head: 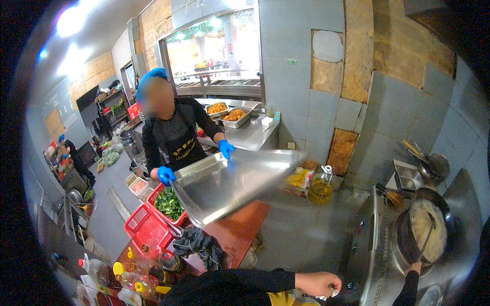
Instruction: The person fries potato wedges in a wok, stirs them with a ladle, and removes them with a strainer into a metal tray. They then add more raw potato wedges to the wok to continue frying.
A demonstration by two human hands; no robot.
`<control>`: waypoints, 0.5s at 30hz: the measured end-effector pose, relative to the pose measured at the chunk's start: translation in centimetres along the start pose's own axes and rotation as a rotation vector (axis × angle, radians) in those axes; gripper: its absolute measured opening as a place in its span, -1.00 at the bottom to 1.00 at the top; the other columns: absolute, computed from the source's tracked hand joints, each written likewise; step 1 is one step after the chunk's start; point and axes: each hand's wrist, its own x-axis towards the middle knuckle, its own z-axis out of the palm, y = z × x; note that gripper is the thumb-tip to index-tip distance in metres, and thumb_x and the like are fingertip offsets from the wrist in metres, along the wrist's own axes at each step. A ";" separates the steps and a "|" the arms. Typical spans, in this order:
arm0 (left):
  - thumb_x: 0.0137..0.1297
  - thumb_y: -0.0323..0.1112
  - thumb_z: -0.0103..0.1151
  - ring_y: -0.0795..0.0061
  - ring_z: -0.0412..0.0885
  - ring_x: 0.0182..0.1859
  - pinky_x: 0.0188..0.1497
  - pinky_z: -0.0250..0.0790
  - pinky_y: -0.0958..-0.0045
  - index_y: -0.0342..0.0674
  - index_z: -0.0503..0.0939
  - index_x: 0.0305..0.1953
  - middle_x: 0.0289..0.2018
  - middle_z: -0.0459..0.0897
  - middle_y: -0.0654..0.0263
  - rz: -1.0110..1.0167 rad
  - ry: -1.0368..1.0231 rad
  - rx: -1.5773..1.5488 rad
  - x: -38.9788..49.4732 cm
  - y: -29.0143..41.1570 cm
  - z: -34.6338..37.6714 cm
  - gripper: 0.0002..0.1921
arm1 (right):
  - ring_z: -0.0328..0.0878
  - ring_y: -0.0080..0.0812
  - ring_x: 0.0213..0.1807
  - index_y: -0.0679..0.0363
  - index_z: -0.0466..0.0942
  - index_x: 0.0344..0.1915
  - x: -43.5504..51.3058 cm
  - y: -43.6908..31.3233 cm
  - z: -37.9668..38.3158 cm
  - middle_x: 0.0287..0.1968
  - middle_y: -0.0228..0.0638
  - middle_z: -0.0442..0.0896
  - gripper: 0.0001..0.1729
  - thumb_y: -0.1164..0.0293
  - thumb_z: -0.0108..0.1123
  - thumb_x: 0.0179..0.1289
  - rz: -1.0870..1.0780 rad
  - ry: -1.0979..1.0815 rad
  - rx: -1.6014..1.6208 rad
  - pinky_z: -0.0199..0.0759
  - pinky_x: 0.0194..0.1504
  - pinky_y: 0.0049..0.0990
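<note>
My left hand [319, 284] is closed around a small crumpled piece of white paper or cloth [327, 295]. At the lower right, my right hand [414, 267] grips the handle of a metal ladle [427, 239]. The ladle's head rests in pale, foamy liquid [440, 225] inside a large dark wok [444, 202] on the stove. Across from me, a person in a blue hair cover and blue gloves holds a large shallow metal tray [214, 183], tilted, over a red-topped table [249, 218].
Red plastic baskets [147, 225], one with cut green vegetables [167, 204], sit near a dark cloth [201, 244] and several bottles [97, 269]. A jug of yellow oil [320, 189] stands beyond the stove's left edge. Pans [436, 166] lie behind the wok.
</note>
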 end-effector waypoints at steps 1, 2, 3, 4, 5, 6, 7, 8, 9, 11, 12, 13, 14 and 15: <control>0.17 -0.37 0.12 0.30 0.56 -0.28 -0.19 0.39 0.29 -0.34 0.54 -0.25 -0.34 0.61 0.16 0.000 -0.001 0.024 0.2 -0.1 0.2 -0.82 | 0.53 -0.21 0.17 0.15 0.57 0.04 0.0 0.2 0.0 0.09 -0.18 0.61 -0.57 0.17 -0.11 0.38 -0.013 0.008 -0.009 0.26 0.16 -0.10; 0.17 -0.37 0.12 0.29 0.56 -0.28 -0.19 0.39 0.29 -0.34 0.54 -0.25 -0.34 0.61 0.16 -0.001 -0.002 0.045 0.3 -0.1 0.5 -0.82 | 0.53 -0.21 0.17 0.14 0.58 0.03 0.0 0.3 -0.1 0.09 -0.18 0.62 -0.57 0.17 -0.11 0.38 -0.023 0.014 -0.026 0.26 0.15 -0.09; 0.16 -0.37 0.13 0.29 0.56 -0.28 -0.18 0.39 0.29 -0.34 0.54 -0.25 -0.35 0.61 0.16 -0.004 -0.002 0.066 0.5 -0.1 0.7 -0.82 | 0.54 -0.20 0.16 0.14 0.59 0.03 -0.1 0.4 -0.1 0.08 -0.19 0.62 -0.57 0.18 -0.11 0.38 -0.032 0.021 -0.037 0.27 0.14 -0.08; 0.16 -0.37 0.13 0.30 0.56 -0.28 -0.18 0.39 0.29 -0.34 0.54 -0.25 -0.35 0.61 0.15 0.048 0.006 0.081 0.7 0.0 0.9 -0.82 | 0.54 -0.19 0.16 0.13 0.60 0.02 -0.1 0.4 -0.1 0.08 -0.19 0.63 -0.58 0.18 -0.11 0.38 -0.042 0.028 -0.051 0.27 0.14 -0.08; 0.16 -0.37 0.13 0.30 0.56 -0.28 -0.18 0.39 0.29 -0.34 0.54 -0.25 -0.35 0.61 0.15 0.098 0.013 0.096 0.9 0.1 1.2 -0.82 | 0.55 -0.19 0.15 0.12 0.61 0.01 -0.2 0.5 -0.1 0.07 -0.19 0.64 -0.58 0.18 -0.11 0.38 -0.052 0.035 -0.064 0.28 0.13 -0.07; 0.17 -0.36 0.12 0.31 0.56 -0.27 -0.18 0.39 0.29 -0.34 0.54 -0.25 -0.35 0.60 0.15 0.147 0.019 0.112 1.0 0.3 1.5 -0.82 | 0.55 -0.18 0.15 0.12 0.62 0.00 -0.3 0.4 -0.2 0.07 -0.19 0.64 -0.58 0.19 -0.11 0.38 -0.059 0.042 -0.075 0.28 0.13 -0.06; 0.17 -0.36 0.12 0.31 0.56 -0.27 -0.18 0.39 0.28 -0.33 0.54 -0.25 -0.36 0.60 0.15 0.146 0.001 0.107 1.1 0.4 1.6 -0.82 | 0.56 -0.18 0.15 0.11 0.63 0.00 -0.4 0.4 -0.2 0.06 -0.19 0.65 -0.58 0.19 -0.11 0.38 -0.067 0.048 -0.085 0.29 0.12 -0.05; 0.17 -0.36 0.12 0.31 0.56 -0.27 -0.18 0.38 0.28 -0.33 0.55 -0.25 -0.36 0.60 0.15 0.145 -0.017 0.101 1.2 0.5 2.0 -0.82 | 0.56 -0.17 0.14 0.10 0.64 -0.01 -0.4 0.4 -0.2 0.06 -0.19 0.65 -0.59 0.19 -0.11 0.38 -0.076 0.056 -0.091 0.29 0.11 -0.04; 0.17 -0.36 0.12 0.30 0.56 -0.27 -0.19 0.38 0.28 -0.33 0.55 -0.25 -0.36 0.60 0.15 0.146 -0.035 0.095 1.4 0.4 2.2 -0.82 | 0.56 -0.16 0.14 0.09 0.64 -0.02 -0.5 0.5 -0.2 0.05 -0.19 0.66 -0.59 0.19 -0.11 0.38 -0.077 0.062 -0.095 0.30 0.11 -0.03; 0.21 -0.33 0.12 0.33 0.54 -0.36 -0.27 0.40 0.31 -0.26 0.54 -0.24 -0.42 0.60 0.24 0.027 -0.069 0.058 1.4 0.1 2.7 -0.84 | 0.57 -0.15 0.13 0.08 0.66 -0.03 -0.5 0.7 0.0 0.04 -0.20 0.67 -0.59 0.20 -0.11 0.37 -0.084 0.077 -0.108 0.31 0.09 -0.01; 0.18 -0.35 0.11 0.31 0.55 -0.32 -0.24 0.39 0.29 -0.29 0.54 -0.25 -0.39 0.60 0.20 -0.001 -0.069 0.056 1.5 -0.3 2.6 -0.83 | 0.58 -0.15 0.13 0.07 0.67 -0.04 -0.4 1.0 0.1 0.04 -0.20 0.68 -0.59 0.20 -0.11 0.37 -0.081 0.086 -0.113 0.31 0.09 0.00; 0.16 -0.36 0.11 0.28 0.56 -0.28 -0.20 0.37 0.28 -0.32 0.55 -0.26 -0.37 0.60 0.16 -0.034 -0.065 0.047 1.6 -0.8 2.4 -0.83 | 0.58 -0.14 0.12 0.07 0.68 -0.05 -0.2 1.1 0.3 0.03 -0.20 0.68 -0.59 0.21 -0.11 0.37 -0.087 0.092 -0.132 0.32 0.08 0.01; 0.17 -0.36 0.11 0.27 0.56 -0.28 -0.21 0.37 0.28 -0.32 0.54 -0.28 -0.38 0.60 0.18 -0.010 0.005 0.066 1.6 -1.2 2.5 -0.84 | 0.58 -0.13 0.12 0.06 0.69 -0.06 -0.1 1.3 0.5 0.03 -0.20 0.69 -0.59 0.21 -0.11 0.37 -0.093 0.100 -0.140 0.32 0.08 0.02; 0.18 -0.35 0.12 0.27 0.56 -0.27 -0.20 0.37 0.28 -0.31 0.54 -0.27 -0.36 0.60 0.16 -0.099 -0.037 0.025 1.8 -1.6 2.3 -0.83 | 0.58 -0.13 0.12 0.06 0.69 -0.06 0.2 1.4 0.7 0.03 -0.21 0.69 -0.59 0.20 -0.11 0.37 -0.098 0.106 -0.141 0.33 0.08 0.00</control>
